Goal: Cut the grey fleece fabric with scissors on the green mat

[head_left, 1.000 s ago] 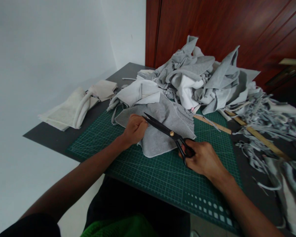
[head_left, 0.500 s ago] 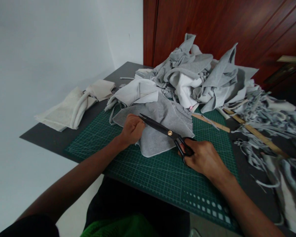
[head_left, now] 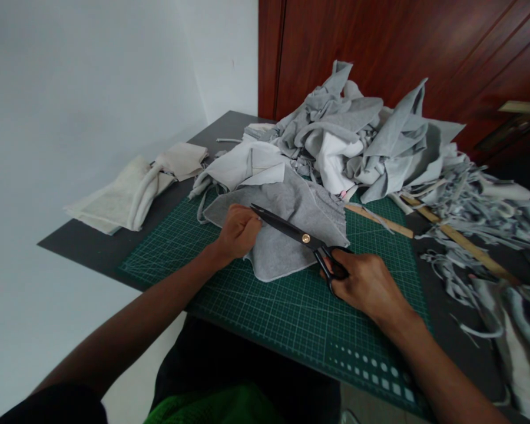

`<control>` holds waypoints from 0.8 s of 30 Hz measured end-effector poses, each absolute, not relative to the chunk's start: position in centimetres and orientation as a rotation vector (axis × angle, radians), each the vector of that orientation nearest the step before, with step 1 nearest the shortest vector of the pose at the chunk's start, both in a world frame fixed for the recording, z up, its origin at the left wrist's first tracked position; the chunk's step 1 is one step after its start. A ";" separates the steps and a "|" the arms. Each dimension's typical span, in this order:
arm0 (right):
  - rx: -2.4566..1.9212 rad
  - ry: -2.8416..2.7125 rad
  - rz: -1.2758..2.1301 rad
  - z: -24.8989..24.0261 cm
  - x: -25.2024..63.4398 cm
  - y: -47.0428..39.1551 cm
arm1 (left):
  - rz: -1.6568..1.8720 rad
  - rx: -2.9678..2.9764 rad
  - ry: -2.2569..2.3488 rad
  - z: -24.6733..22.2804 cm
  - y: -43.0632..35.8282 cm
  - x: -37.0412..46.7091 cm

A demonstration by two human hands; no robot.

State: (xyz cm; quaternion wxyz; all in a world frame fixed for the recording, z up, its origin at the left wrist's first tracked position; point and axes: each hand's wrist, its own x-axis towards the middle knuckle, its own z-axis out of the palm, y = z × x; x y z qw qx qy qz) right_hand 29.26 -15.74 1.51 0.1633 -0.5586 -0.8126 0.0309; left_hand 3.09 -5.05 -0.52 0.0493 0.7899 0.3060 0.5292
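My right hand (head_left: 364, 282) is wrapped round the black handles of a pair of scissors (head_left: 287, 228), its fingers through the loops. The blades look closed and point up and left, with a brass-coloured pivot between blades and handles. Just by the tip, my left hand (head_left: 238, 232) is closed in a pinch; what lies in its fingers is hidden. Beneath both blades and left hand a piece of grey fabric (head_left: 276, 256) lies spread on the green cutting mat (head_left: 265, 312). Its right edge has a ribbed strip.
Behind the grey piece lies pale folded fabric (head_left: 258, 162). A heap of grey cloth (head_left: 357, 118) rises against the red-brown door (head_left: 380, 41). Cream fabric (head_left: 123, 194) lies at left. Wooden rulers (head_left: 468, 247) and shredded scraps (head_left: 490, 200) are at right.
Hands, scissors and grey fabric keep nearly the same positions. The whole view has shifted very slightly.
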 end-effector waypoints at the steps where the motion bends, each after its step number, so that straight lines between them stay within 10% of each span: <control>1: -1.591 -2.315 0.089 1.5 29.3 -15.7 | 1.622 2.404 0.914 -0.5 -5.0 3.1; 24: -1.548 -2.182 0.249 0.6 28.8 -15.4 | 1.581 2.366 0.685 1.4 -5.4 3.2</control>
